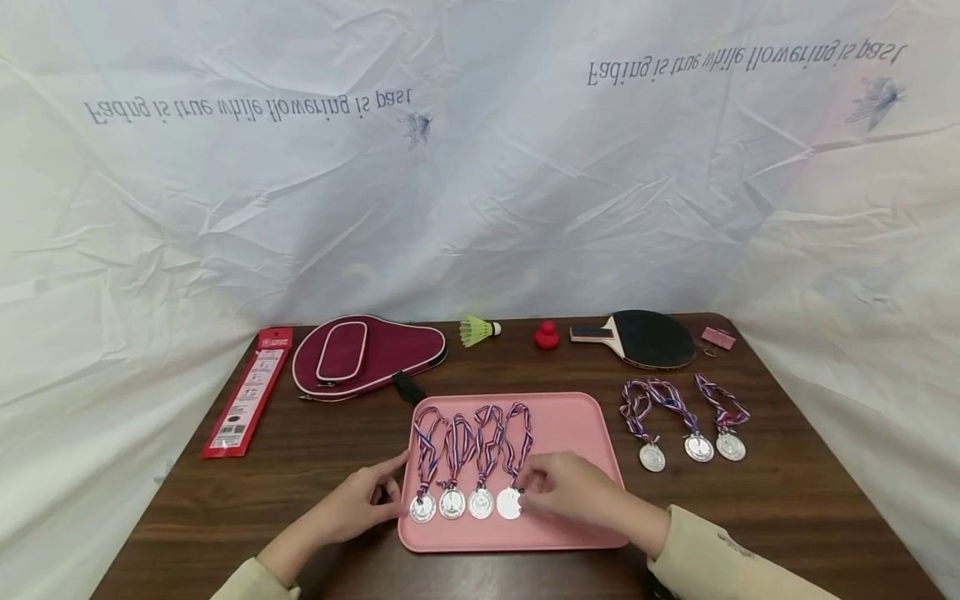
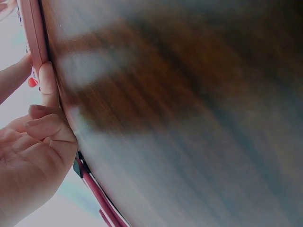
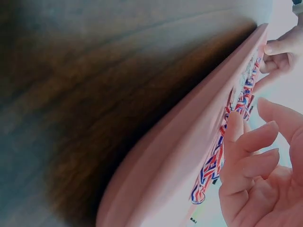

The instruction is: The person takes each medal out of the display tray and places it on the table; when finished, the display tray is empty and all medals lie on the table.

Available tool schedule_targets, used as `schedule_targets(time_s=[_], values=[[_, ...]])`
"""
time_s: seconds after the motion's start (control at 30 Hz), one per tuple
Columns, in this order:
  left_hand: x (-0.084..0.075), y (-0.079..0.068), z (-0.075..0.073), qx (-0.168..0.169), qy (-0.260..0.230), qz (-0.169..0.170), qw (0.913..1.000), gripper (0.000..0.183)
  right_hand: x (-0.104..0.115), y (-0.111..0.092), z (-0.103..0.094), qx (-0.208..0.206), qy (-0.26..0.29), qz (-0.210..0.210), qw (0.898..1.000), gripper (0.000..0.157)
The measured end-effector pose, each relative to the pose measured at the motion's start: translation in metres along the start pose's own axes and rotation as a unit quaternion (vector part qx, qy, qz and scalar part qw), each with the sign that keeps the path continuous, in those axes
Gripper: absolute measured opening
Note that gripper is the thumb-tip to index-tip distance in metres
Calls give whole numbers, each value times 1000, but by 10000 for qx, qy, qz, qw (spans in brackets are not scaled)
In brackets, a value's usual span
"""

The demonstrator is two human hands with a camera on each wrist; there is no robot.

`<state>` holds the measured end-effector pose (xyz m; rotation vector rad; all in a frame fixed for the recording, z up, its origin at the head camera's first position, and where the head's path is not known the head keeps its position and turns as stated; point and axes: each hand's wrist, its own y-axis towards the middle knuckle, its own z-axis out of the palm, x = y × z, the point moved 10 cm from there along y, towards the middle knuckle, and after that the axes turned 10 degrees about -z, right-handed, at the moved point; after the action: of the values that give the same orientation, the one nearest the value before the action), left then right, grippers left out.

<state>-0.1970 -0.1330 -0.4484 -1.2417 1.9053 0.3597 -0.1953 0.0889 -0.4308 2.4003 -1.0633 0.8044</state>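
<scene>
Brown tabletop (image 1: 322, 442) bears a pink tray (image 1: 573, 429). Left hand (image 1: 358, 504) pinches its nine o'clock rim; right hand (image 1: 573, 492), thumb and fingers parted, is at the tray's rightmost medal (image 1: 507, 504).

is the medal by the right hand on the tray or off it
On: the medal lies with its ribbon on the tray, inside the rim, by the right hand.

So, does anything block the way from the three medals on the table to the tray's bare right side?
Between the three medals and that bare side, only the pink tray's right rim visibly stands. The right hand and forearm reach over its near part.
</scene>
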Motion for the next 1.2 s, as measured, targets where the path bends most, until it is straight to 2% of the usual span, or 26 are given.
schedule_targets(time_s=[0.2,0.77,0.83,1.07,1.2], values=[[1,0,3,103,-88,-26,9999,70,-6,1,3,61,-63,267,9996,17],[7,2,3,96,-50,-220,9997,69,-14,6,-1,67,-536,493,9973,15],[2,0,2,62,-6,-217,9997,68,-16,7,0,86,-571,527,9969,16],[-31,-10,-7,53,-173,-49,9998,65,-17,10,-1,91,-663,438,9968,13],[-27,-8,-6,56,-173,-64,9998,65,-15,12,-3,73,-569,366,9977,11]])
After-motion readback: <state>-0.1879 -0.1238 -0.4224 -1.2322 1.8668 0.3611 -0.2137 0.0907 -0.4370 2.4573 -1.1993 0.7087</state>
